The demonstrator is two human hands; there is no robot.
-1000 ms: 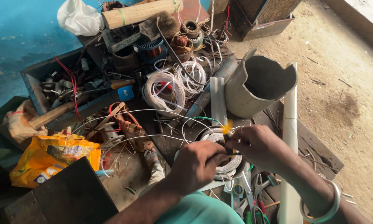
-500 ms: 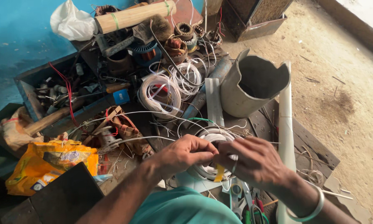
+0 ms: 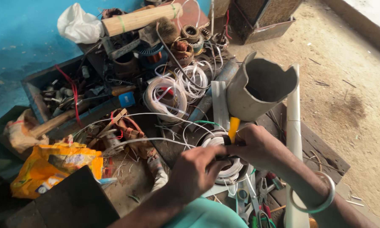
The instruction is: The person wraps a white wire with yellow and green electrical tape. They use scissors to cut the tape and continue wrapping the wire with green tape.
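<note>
My left hand (image 3: 194,171) grips the near side of a small coil of white wire (image 3: 224,169) low in the middle of the head view. My right hand (image 3: 257,145) holds the coil's far side and pinches a yellow-handled tool (image 3: 233,128) that stands upright above the coil. A metal bangle (image 3: 314,196) hangs on my right wrist. Loose white wire (image 3: 147,141) trails from the coil to the left across the clutter.
A broken grey pipe section (image 3: 259,86) stands behind the hands, with a white pipe (image 3: 292,122) at its right. More white wire coils (image 3: 166,95), a tool box (image 3: 63,95), a wooden handle (image 3: 139,19), an orange bag (image 3: 50,164) and pliers (image 3: 257,211) lie around.
The yellow-handled tool went from above the coil down under my hands and is now upright above it again. Both hands shifted slightly on the coil; the camera view moved a little.
</note>
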